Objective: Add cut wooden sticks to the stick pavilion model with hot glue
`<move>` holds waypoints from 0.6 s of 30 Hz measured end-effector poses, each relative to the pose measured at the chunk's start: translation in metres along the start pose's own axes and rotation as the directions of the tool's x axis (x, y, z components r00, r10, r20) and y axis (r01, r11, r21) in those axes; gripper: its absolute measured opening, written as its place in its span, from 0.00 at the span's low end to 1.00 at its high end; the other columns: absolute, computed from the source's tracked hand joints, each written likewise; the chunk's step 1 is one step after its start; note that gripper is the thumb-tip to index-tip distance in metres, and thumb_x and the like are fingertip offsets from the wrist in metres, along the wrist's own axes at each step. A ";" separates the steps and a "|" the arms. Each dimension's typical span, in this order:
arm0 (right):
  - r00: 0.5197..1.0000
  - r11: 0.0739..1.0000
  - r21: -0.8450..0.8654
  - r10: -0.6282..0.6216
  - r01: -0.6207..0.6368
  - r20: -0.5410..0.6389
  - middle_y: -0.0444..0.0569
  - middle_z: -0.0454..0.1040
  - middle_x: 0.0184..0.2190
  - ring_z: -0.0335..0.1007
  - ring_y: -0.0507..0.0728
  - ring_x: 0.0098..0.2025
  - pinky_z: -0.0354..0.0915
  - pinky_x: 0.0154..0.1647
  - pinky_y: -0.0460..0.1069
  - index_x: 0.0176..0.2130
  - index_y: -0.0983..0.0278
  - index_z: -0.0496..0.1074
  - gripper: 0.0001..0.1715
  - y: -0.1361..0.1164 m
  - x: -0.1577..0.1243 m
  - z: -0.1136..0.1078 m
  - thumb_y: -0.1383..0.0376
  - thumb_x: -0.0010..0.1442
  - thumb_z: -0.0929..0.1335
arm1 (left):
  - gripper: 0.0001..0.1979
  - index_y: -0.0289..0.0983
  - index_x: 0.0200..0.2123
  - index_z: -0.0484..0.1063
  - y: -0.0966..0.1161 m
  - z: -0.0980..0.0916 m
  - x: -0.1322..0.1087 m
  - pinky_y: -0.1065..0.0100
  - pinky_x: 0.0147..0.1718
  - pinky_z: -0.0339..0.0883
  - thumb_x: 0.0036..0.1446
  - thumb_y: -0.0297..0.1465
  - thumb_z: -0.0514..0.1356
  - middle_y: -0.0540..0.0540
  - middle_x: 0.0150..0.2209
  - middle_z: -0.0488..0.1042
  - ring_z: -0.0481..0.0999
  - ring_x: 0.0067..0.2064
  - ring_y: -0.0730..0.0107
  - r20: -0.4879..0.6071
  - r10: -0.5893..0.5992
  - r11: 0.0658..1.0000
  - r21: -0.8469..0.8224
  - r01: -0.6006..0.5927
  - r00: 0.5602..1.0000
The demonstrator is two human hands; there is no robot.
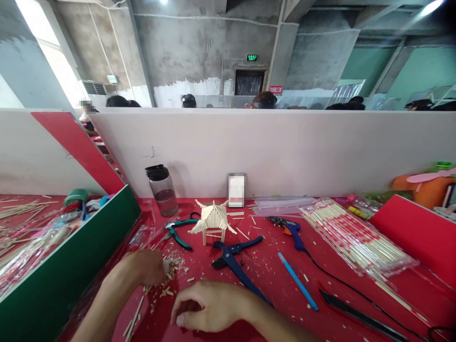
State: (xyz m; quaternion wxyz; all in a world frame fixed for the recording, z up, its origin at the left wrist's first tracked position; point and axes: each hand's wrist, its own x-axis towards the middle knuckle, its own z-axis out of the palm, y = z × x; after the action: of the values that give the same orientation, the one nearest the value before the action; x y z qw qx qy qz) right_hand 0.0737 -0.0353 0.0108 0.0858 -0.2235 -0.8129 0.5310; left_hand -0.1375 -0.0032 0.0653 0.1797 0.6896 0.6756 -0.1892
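Observation:
My left hand (147, 267) rests over a pile of wood scraps (173, 266) left of the middle, its back up and its fingers hidden from view. Lower and nearer, my right hand (210, 306) hangs over the red table with its fingers loosely bent, a gap showing between thumb and forefinger and nothing seen in it. Beyond both hands stands a small pavilion of wooden sticks (213, 218) with a pitched roof. Blue-handled cutters (235, 268) lie just past my right hand. Green-handled pliers (180, 232) lie left of the pavilion.
A water bottle (163, 190) and a propped phone (236, 191) stand by the white partition (278, 147). At right lie a blue glue gun (294, 232), a blue pen (297, 281), a black blade-like tool (359, 313) and bagged sticks (359, 235). A green board (71, 251) borders the left.

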 end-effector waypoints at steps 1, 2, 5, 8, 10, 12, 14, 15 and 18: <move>1.000 1.000 -0.009 -0.005 0.005 -0.007 0.41 0.79 0.34 0.74 0.50 0.32 0.63 0.33 0.41 0.44 0.57 0.79 0.12 -0.001 -0.001 0.000 0.68 0.61 0.69 | 0.08 0.37 0.19 0.78 0.002 -0.001 -0.001 0.59 0.29 0.69 0.43 0.31 0.60 0.34 0.29 0.83 0.82 0.34 0.44 0.024 0.013 1.000 0.014 -0.013 1.000; 1.000 1.000 -0.014 -0.012 0.012 -0.015 0.42 0.79 0.33 0.74 0.50 0.32 0.63 0.33 0.41 0.43 0.57 0.79 0.12 -0.002 -0.001 -0.001 0.67 0.61 0.69 | 0.07 0.37 0.19 0.78 0.003 -0.002 -0.002 0.60 0.28 0.68 0.42 0.30 0.60 0.35 0.28 0.83 0.82 0.34 0.44 0.040 0.029 0.999 0.021 -0.030 0.999; 0.999 1.000 -0.005 -0.030 0.030 -0.041 0.43 0.80 0.33 0.74 0.51 0.32 0.63 0.33 0.41 0.43 0.58 0.79 0.10 -0.003 -0.002 -0.002 0.66 0.62 0.68 | 0.07 0.37 0.19 0.76 0.005 -0.007 -0.006 0.65 0.27 0.62 0.43 0.28 0.58 0.39 0.26 0.82 0.80 0.33 0.49 0.054 0.087 0.996 0.016 -0.088 0.995; 0.998 0.999 0.028 -0.035 0.036 -0.054 0.44 0.80 0.31 0.75 0.52 0.32 0.63 0.32 0.41 0.43 0.59 0.79 0.10 -0.003 -0.002 -0.002 0.65 0.63 0.68 | 0.08 0.38 0.19 0.72 0.002 -0.009 -0.008 0.67 0.25 0.57 0.45 0.28 0.56 0.44 0.24 0.80 0.78 0.31 0.56 0.044 0.125 0.992 -0.018 -0.124 0.991; 0.998 0.997 0.064 -0.029 0.033 -0.061 0.44 0.79 0.31 0.75 0.52 0.31 0.63 0.31 0.41 0.42 0.60 0.79 0.10 -0.002 -0.002 -0.002 0.65 0.62 0.68 | 0.05 0.38 0.20 0.71 -0.002 -0.009 -0.008 0.69 0.24 0.55 0.44 0.27 0.56 0.47 0.24 0.79 0.76 0.29 0.59 0.038 0.138 0.990 -0.048 -0.136 0.990; 0.998 0.994 0.108 -0.019 0.026 -0.065 0.44 0.78 0.29 0.74 0.51 0.30 0.64 0.30 0.41 0.42 0.61 0.79 0.10 -0.003 -0.002 -0.003 0.67 0.62 0.67 | 0.04 0.39 0.23 0.71 -0.006 -0.007 -0.006 0.70 0.23 0.54 0.41 0.26 0.57 0.49 0.24 0.78 0.75 0.29 0.62 0.041 0.142 0.987 -0.079 -0.139 0.989; 0.998 0.988 0.151 -0.014 0.024 -0.063 0.43 0.76 0.28 0.73 0.51 0.29 0.65 0.30 0.41 0.41 0.62 0.78 0.10 -0.003 -0.003 -0.003 0.68 0.62 0.67 | 0.08 0.39 0.25 0.71 -0.011 -0.004 -0.003 0.70 0.23 0.53 0.38 0.24 0.57 0.50 0.24 0.76 0.75 0.29 0.62 0.055 0.137 0.986 -0.102 -0.131 0.989; 0.998 0.986 0.167 -0.015 0.025 -0.063 0.43 0.76 0.28 0.73 0.50 0.29 0.65 0.30 0.41 0.41 0.62 0.78 0.10 -0.004 -0.003 -0.002 0.68 0.62 0.67 | 0.09 0.40 0.25 0.70 -0.013 -0.003 -0.002 0.70 0.23 0.53 0.36 0.23 0.57 0.51 0.24 0.76 0.75 0.29 0.61 0.063 0.135 0.985 -0.112 -0.128 0.989; 0.997 0.981 0.190 -0.021 0.034 -0.068 0.44 0.76 0.29 0.73 0.50 0.29 0.66 0.31 0.41 0.40 0.62 0.78 0.10 -0.002 -0.003 -0.002 0.68 0.62 0.67 | 0.12 0.40 0.27 0.70 -0.018 0.000 -0.001 0.70 0.24 0.54 0.36 0.21 0.57 0.50 0.26 0.76 0.76 0.30 0.60 0.065 0.143 0.982 -0.130 -0.134 0.987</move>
State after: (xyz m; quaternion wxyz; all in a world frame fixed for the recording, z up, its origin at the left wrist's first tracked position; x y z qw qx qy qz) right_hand 0.0764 -0.0357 0.0141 0.1408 -0.2205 -0.7578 0.5977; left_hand -0.1559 -0.0037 0.0655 0.2603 0.7149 0.6292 -0.1591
